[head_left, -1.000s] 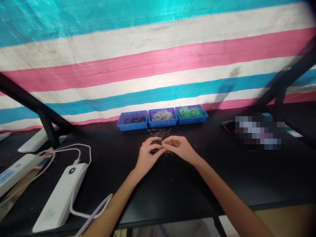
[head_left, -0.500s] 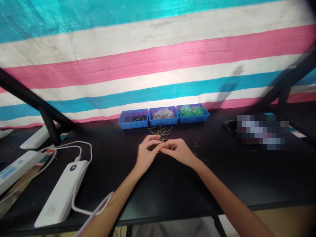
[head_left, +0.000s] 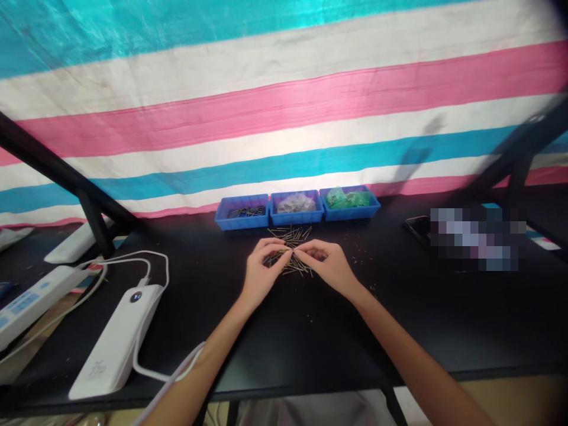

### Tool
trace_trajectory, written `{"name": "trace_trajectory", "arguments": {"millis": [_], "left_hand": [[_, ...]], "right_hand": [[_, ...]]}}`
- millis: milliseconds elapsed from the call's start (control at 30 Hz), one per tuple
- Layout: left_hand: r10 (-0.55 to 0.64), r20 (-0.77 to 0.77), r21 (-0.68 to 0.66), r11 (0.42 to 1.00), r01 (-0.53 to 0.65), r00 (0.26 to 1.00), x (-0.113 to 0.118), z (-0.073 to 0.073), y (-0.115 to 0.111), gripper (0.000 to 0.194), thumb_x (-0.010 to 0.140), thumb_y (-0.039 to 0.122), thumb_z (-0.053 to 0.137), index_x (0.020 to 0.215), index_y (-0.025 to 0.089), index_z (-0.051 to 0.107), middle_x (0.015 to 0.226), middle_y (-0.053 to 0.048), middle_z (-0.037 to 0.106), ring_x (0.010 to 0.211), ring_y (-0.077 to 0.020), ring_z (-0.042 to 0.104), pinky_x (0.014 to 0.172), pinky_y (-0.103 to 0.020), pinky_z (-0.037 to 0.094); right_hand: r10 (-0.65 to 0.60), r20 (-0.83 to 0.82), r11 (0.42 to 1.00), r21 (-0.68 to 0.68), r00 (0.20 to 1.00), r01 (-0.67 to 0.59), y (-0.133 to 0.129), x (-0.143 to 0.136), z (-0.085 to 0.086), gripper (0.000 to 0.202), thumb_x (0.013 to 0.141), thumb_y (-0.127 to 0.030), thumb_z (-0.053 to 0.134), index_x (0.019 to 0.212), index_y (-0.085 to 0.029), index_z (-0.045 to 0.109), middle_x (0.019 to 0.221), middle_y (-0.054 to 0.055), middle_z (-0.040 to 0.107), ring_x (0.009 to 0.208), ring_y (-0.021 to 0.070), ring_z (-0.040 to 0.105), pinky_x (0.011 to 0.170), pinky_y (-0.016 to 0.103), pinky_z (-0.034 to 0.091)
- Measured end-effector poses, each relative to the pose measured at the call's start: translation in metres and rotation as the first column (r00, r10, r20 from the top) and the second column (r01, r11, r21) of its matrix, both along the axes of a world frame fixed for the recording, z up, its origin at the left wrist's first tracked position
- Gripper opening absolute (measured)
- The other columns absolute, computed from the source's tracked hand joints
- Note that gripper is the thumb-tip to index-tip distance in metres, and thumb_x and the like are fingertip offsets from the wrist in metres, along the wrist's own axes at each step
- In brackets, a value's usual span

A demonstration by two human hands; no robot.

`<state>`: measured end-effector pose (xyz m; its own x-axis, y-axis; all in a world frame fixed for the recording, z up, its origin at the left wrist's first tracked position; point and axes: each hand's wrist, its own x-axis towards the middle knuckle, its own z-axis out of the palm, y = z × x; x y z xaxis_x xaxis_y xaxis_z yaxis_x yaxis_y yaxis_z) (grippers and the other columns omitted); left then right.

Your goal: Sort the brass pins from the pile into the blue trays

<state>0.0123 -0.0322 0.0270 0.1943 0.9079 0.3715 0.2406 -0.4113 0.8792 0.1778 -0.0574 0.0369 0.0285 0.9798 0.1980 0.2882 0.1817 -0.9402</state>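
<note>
A loose pile of thin, brass-coloured and dark metal sticks (head_left: 298,267) lies on the black table; their exact kind is too small to tell. Over it, my left hand (head_left: 262,269) comes in from the left, thumb and fingertips pinched together. My right hand (head_left: 331,266) meets it from the right, also pinching, and the fingertips of both almost touch. What they pinch is too small to make out. Just behind the pile stand three blue bins: one with dark thin sticks (head_left: 242,222), one with clear plastic bags (head_left: 296,216) and one with green plastic bags (head_left: 350,212).
On the left lies a white power bank (head_left: 115,343) with a white cable (head_left: 166,278), and beyond it a power strip (head_left: 35,305). A dark phone (head_left: 417,225) rests at the right beside a blurred-out patch. Black frame legs (head_left: 91,219) flank a striped sheet (head_left: 284,112).
My right hand's fingers have shifted slightly away from the left's, and more of the pile shows beneath them. The view has tilted a little.
</note>
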Motion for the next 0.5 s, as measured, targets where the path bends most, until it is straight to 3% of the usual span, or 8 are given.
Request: {"name": "trace_trajectory", "arguments": {"millis": [133,333,500], "left_hand": [[-0.025,-0.057,0.026,0.999,0.027,0.998,0.0008,0.0019,-0.0016,0.011,0.075,0.029,0.065,0.081,0.02,0.068,0.097,-0.006,0.06,0.093,-0.0167,0.06,0.084,-0.032,0.049],[-0.125,-0.147,0.095,0.986,0.14,0.981,0.0027,-0.0003,-0.0043,0.01,0.076,0.029,0.064,0.081,0.02,0.067,0.091,-0.005,0.062,0.086,-0.0156,0.06,0.08,-0.031,0.05],[-0.084,-0.162,0.104,0.989,0.102,0.983,-0.001,-0.0015,-0.0005,0.013,0.075,0.032,0.064,0.082,0.021,0.067,0.092,-0.004,0.062,0.087,-0.0169,0.061,0.082,-0.032,0.05]], "right_hand": [[-0.001,-0.082,1.0,0.01,0.997,0.002,0.0021,-0.0002,-0.0038,0.022,0.075,-0.037,0.063,0.08,-0.017,0.069,0.074,0.004,0.068,0.064,0.0132,0.058,0.057,0.025,0.045],[0.034,-0.048,0.996,0.086,0.998,-0.03,0.0025,-0.0028,-0.0074,0.018,0.073,-0.036,0.065,0.075,-0.019,0.069,0.088,0.005,0.064,0.066,0.0107,0.056,0.054,0.022,0.043],[0.018,-0.101,0.997,0.081,0.995,-0.01,0.0034,-0.006,-0.0052,0.02,0.074,-0.037,0.065,0.077,-0.018,0.069,0.086,0.004,0.063,0.065,0.0088,0.055,0.055,0.02,0.045]]}}
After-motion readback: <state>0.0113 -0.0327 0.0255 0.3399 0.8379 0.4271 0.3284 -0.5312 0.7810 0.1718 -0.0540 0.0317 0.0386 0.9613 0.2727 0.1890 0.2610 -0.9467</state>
